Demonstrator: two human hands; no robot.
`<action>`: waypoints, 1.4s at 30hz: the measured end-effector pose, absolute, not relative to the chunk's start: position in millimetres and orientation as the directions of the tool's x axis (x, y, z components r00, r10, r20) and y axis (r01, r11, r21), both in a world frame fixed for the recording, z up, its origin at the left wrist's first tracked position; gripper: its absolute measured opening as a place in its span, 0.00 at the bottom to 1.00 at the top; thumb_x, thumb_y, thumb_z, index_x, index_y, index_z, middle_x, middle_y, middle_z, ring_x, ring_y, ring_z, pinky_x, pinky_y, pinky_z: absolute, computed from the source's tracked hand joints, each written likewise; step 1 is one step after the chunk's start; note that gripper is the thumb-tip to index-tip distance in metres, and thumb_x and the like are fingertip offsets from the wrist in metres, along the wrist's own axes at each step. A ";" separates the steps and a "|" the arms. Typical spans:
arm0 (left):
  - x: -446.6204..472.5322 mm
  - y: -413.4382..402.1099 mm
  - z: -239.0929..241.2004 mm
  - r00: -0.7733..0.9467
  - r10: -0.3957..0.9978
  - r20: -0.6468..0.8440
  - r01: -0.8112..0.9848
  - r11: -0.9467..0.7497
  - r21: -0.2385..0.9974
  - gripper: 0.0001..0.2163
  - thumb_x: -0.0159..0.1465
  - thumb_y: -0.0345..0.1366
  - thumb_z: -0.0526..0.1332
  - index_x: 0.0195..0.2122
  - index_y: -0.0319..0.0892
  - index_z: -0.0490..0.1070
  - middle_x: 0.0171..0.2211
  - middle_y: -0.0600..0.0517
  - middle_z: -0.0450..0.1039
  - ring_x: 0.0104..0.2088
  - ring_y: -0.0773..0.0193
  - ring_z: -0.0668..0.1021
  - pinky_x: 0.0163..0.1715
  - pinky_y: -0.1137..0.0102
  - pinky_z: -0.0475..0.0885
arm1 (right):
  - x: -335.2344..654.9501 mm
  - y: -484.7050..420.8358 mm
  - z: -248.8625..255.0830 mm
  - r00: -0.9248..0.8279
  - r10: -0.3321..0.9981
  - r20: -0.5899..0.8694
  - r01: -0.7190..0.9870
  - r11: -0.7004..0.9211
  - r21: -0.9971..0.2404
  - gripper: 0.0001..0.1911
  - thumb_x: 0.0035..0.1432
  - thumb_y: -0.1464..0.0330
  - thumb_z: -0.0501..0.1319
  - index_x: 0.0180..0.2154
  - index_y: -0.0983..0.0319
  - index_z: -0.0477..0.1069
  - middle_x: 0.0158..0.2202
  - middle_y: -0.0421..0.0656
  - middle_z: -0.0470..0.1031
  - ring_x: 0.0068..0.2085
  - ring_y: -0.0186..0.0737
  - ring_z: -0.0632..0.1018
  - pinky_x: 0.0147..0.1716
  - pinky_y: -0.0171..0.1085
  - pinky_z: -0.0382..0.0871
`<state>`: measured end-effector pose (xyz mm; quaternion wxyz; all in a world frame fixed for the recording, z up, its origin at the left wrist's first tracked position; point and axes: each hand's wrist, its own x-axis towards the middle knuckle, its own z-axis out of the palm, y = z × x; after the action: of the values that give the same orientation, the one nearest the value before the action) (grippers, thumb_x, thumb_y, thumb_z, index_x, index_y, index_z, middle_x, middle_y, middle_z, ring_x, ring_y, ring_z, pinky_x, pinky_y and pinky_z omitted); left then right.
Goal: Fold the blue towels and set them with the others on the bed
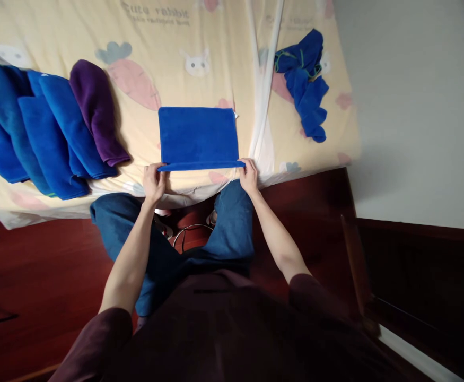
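Head view: our left hand (154,183) and right hand (249,176) each pinch a near corner of the blue towel (198,135), which lies folded at the edge of the bed sheet (168,69). Uneven pulling could, we judge, skew its fold. Left of the towel sit folded towels (44,138), right a crumpled cloth (305,85), below it wooden floor (36,265).

Bare bedsheet (164,69) lies open beyond the folded blue towel (198,135). At left, rolled towels (52,138) close it off; at right, a white strip (264,106) and crumpled cloth (305,85).
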<state>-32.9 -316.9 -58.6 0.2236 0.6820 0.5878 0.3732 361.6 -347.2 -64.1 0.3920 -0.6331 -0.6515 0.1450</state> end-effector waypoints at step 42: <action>-22.5 -313.1 -59.6 -0.082 0.980 0.184 0.693 -0.077 0.717 0.21 0.76 0.52 0.50 0.44 0.42 0.75 0.35 0.45 0.78 0.35 0.56 0.78 0.38 0.64 0.70 | 361.1 -346.2 -71.1 0.245 0.948 0.205 0.686 -0.021 -0.727 0.29 0.74 0.44 0.47 0.51 0.59 0.74 0.43 0.49 0.80 0.46 0.47 0.82 0.53 0.47 0.77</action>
<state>-22.5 -313.1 -59.6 0.2056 0.6457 0.6475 0.3487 361.1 -346.2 -71.1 0.3772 -0.6931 -0.5893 0.1731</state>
